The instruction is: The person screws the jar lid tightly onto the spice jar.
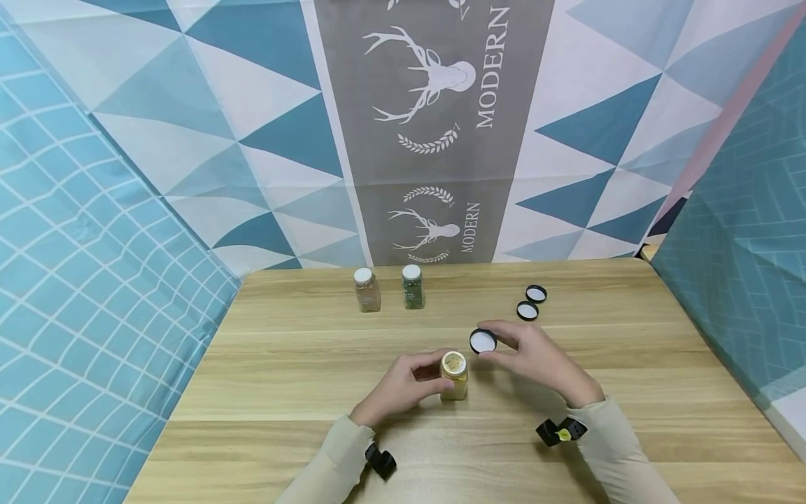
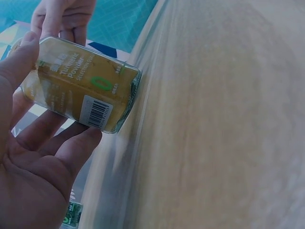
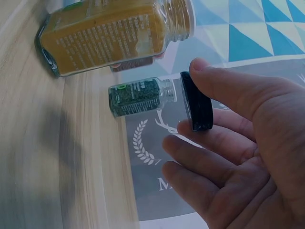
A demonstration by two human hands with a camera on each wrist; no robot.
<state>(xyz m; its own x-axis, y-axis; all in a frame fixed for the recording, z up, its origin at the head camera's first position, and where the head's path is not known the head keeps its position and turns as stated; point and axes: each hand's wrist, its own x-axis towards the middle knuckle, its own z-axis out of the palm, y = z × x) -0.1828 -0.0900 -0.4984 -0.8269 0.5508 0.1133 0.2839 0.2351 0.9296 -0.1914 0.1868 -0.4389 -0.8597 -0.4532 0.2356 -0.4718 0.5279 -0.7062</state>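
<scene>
My left hand [image 1: 403,383] grips a square glass jar of turmeric powder [image 2: 86,78], thumb on one side and fingers on the other. Its uncapped mouth [image 1: 453,362] faces up, with a pale perforated-looking top in the head view. To the right, my right hand [image 1: 536,355] pinches a black screw lid [image 3: 200,102] between thumb and fingers. The lid's white inner face [image 1: 483,341] shows in the head view, tilted and apart from the jar, just beyond and right of its mouth.
Two more jars stand at the back of the wooden table [image 1: 283,392]: one with pinkish-brown contents [image 1: 368,294], one with green flakes [image 1: 413,290]. Two black lids [image 1: 536,294] lie at the back right, white insides up. Patterned cloth panels [image 1: 252,126] border the back and sides.
</scene>
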